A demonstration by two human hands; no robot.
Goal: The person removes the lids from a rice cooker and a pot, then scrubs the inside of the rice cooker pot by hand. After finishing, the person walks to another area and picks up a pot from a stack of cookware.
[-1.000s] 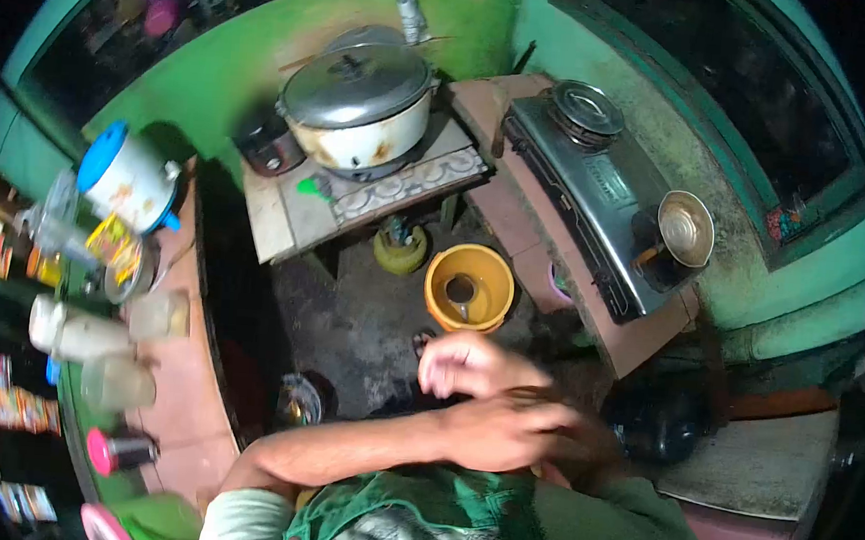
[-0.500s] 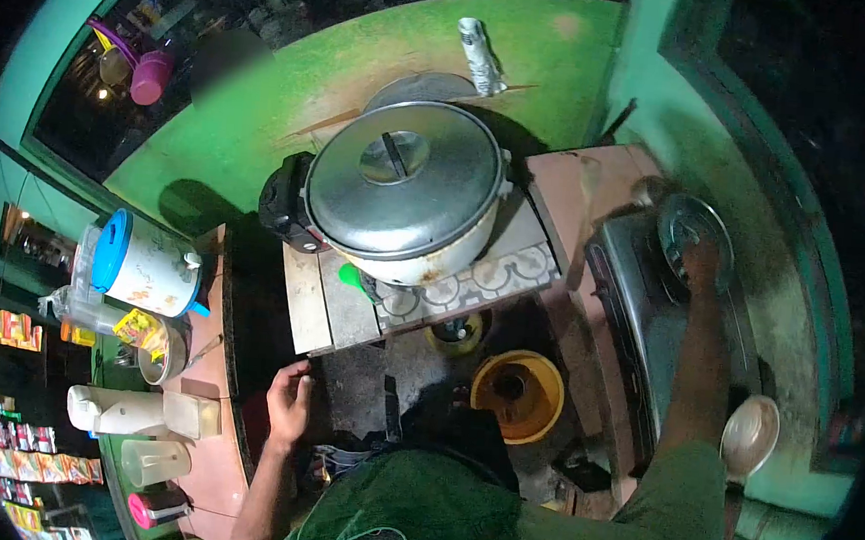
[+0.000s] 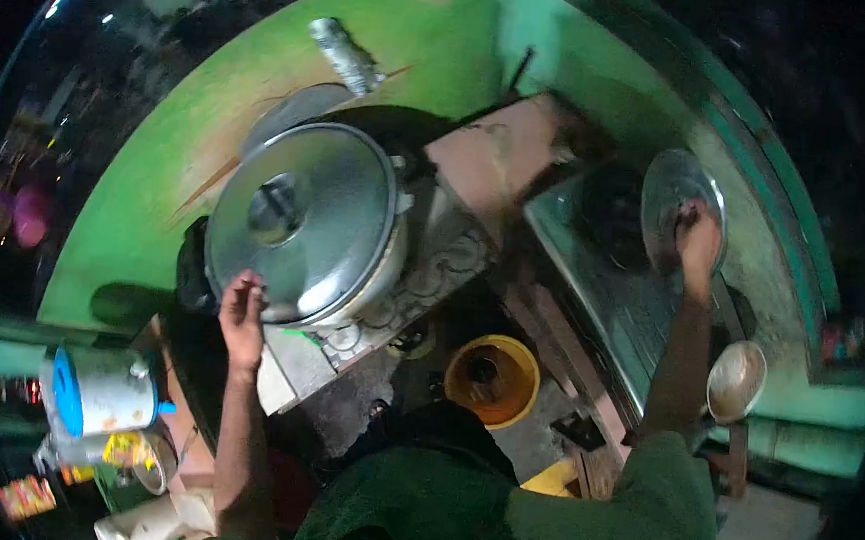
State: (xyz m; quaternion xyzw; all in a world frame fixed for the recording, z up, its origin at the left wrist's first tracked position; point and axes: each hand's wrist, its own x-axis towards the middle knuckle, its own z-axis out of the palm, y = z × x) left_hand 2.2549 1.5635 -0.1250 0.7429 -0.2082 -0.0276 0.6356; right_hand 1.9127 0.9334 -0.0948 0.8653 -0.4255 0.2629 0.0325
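No text or label is sharp enough to read.

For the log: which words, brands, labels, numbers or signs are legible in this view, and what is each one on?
No text can be read.
Yellow packet: printed, too blurred to read.
Red-and-white packets at lower left: too small and blurred.
White-and-blue jug: blurred brownish marks, no letters to make out.
Stove: no lettering legible.
Large pot's lid: no writing seen.
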